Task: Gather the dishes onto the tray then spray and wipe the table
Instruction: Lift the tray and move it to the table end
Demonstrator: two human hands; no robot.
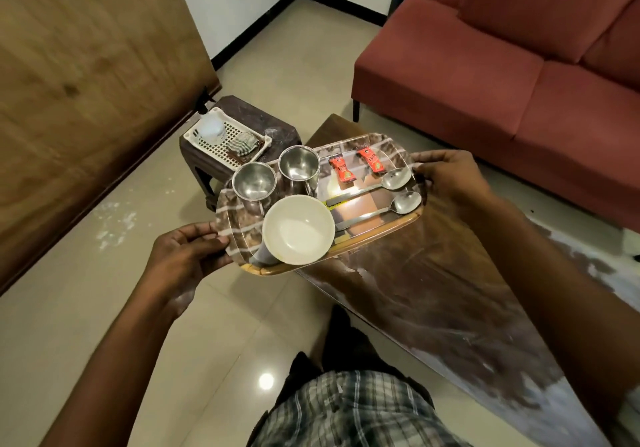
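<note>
Left hand (188, 249) and right hand (446, 178) grip the ends of a marbled brown rectangular tray (349, 242); tilting it could slide off the white round bowl (298, 230).

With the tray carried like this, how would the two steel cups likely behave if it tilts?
The steel cups stand upright and empty, so probably light and prone to sliding on the glossy tray. If tipped, their round walls would likely let them roll toward the white bowl.
</note>
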